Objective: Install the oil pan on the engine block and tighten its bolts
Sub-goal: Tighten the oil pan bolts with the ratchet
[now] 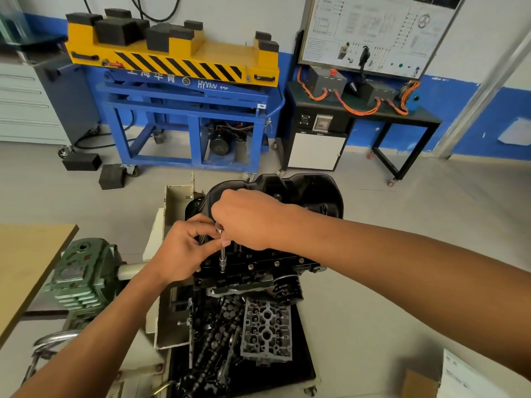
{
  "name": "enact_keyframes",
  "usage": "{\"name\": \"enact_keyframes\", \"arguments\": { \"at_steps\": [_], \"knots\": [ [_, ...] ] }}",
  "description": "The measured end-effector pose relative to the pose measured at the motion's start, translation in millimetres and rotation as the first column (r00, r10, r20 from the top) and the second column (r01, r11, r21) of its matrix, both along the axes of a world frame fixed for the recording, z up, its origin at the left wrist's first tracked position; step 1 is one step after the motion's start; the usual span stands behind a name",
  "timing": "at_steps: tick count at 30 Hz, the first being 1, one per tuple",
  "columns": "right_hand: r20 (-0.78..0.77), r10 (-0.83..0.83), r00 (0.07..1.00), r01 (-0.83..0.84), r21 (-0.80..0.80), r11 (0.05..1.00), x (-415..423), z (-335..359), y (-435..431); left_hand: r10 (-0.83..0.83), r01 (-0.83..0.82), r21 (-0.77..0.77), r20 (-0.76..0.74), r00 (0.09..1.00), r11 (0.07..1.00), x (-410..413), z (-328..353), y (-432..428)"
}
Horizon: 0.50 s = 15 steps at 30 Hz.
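A black, deep-bellied metal oil pan (304, 193) sits on top of the dark engine block (258, 270), which is carried on a stand driven by a green cast gearbox (83, 271) at the left. Both hands meet over the pan's near-left corner.

The right hand (244, 219) comes in from the right across the pan, its fingers curled down around the top end of a slim silver socket driver (222, 258). The driver stands upright, its lower end set on the pan's near flange close to the left corner. The left hand (184, 251) reaches up from below left, just beside the right hand and touching it. Its fingers are curled in around the driver's upper shaft and the thumb tip (225, 243) is against it.

Along the same near flange, to the right of the driver, small round-headed bolts (276, 263) sit in a row. A black cylindrical oil filter (287, 288) hangs under the block's near right corner.

Below the block, a black tray (306, 366) holds a grey aluminium cylinder head (265, 331) beside dark camshafts (209, 349) and loose parts.
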State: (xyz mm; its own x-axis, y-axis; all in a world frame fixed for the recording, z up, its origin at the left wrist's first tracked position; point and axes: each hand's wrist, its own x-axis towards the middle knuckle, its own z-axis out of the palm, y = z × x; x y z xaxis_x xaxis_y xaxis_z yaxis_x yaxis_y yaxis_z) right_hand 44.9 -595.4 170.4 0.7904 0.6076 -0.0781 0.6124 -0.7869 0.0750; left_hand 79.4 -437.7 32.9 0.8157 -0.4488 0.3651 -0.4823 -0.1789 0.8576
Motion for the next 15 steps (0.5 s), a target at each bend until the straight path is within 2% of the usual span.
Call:
{"name": "enact_keyframes", "arguments": {
  "at_steps": [6,11,15],
  "knots": [
    [0.019,0.128,0.992,-0.125,-0.120,0.985,3.4,-3.5,-3.1,-0.053,0.054,0.051,-0.013,0.999,0.997,-2.5,-1.2,6.8],
    [0.013,0.295,0.956,-0.282,-0.250,0.926,10.0,-3.7,-5.8,-0.093,0.094,0.080,-0.016,0.996,0.992,-3.4,1.5,7.5],
    [-0.012,0.338,0.941,-0.333,-0.212,0.919,13.6,-2.5,-8.1,-0.107,0.108,0.063,-0.023,0.994,0.992,-4.1,-0.8,8.2]
  ]
}}
